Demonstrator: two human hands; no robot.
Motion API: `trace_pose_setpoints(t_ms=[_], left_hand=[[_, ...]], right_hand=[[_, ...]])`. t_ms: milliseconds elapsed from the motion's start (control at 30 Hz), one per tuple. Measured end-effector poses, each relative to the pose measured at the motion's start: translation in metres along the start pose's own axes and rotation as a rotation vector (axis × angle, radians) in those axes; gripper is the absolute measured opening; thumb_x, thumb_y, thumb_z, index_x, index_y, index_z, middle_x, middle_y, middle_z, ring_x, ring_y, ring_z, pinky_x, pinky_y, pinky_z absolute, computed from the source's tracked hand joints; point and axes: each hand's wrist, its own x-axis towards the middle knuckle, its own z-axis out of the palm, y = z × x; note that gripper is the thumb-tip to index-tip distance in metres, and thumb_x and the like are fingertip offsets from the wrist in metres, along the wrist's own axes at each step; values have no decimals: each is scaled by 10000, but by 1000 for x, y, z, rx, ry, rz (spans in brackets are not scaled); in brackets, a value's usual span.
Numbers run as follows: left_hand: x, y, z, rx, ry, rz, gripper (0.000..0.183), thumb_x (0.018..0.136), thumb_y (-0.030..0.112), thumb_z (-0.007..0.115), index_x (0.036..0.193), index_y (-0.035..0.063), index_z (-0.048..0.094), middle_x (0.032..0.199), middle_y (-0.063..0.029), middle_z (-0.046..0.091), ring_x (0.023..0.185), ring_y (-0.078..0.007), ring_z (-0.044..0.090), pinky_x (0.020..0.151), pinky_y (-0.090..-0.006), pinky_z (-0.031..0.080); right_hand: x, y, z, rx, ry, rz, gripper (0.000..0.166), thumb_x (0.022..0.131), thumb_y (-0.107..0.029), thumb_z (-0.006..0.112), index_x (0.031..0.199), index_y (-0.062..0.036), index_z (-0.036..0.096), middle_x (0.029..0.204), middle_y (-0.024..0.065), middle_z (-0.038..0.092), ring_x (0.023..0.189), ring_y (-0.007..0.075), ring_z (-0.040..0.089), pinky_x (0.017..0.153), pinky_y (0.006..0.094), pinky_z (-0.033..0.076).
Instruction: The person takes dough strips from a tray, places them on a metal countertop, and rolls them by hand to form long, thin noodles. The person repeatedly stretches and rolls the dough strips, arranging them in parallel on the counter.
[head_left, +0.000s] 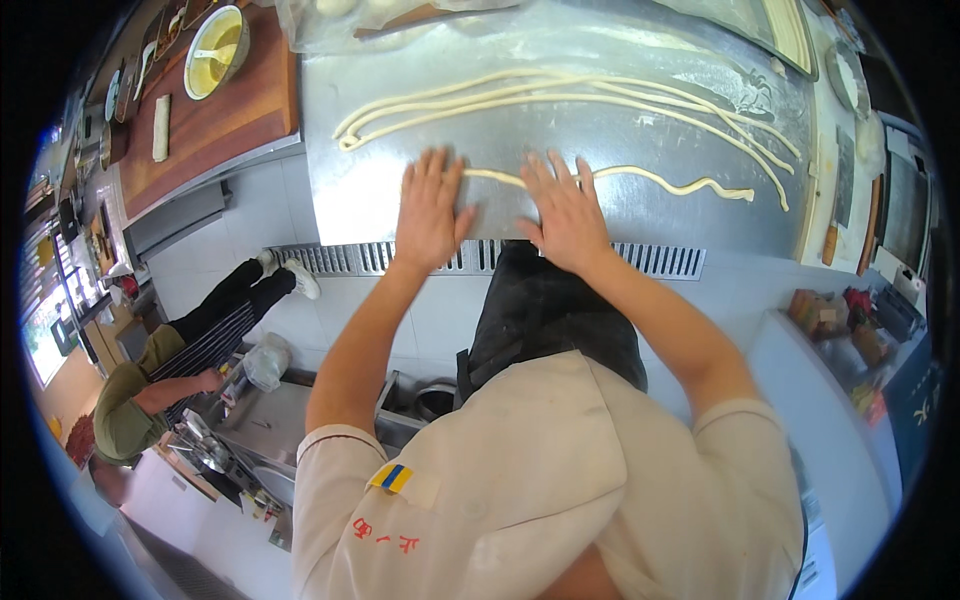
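Both palms are down over a thin rope of dough (652, 174) on the stainless-steel worktop (360, 199). My left hand (431, 202) covers its left end, the fingers slightly apart and blurred. Further right, my right hand (562, 202) lies across the same rope with fingers spread. A stretch of dough shows between the hands, and a wavy tail runs out to the right. Neither hand is closed around the dough. Beyond my fingertips, several long dough strands (480, 101) lie side by side in a shallow arc, looped at their left end.
At left, a wooden board (217, 161) carries a bowl of yellow liquid (217, 67) with a spoon and a pale dough roll (161, 127). A cleaver (844, 180) lies on the right-hand ledge. Plastic sheeting (322, 30) covers dough behind. Another person (131, 412) stands by a counter at lower left.
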Motion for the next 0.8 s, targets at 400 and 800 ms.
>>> trace_pose_setpoints(t_ms=[400,800], left_hand=[[18,-32,-9,97,86,-53,785,1035,365,686,1678,1,423,1753,-273,375,1644,-503,297,1337,-688,173],[-40,-32,-4,90,27,-100,819,1054,411,648,1714,11,375,1775,-243,378,1663,-500,276,1339,-708,123]], right_hand=[[60,5,-6,-166,83,64,799,946,-481,797,1623,-124,568,1708,101,511,1627,390,358,1333,663,233],[35,-39,11,-40,5,49,797,996,-510,730,1645,-92,531,1711,123,510,1632,371,373,1349,649,206]])
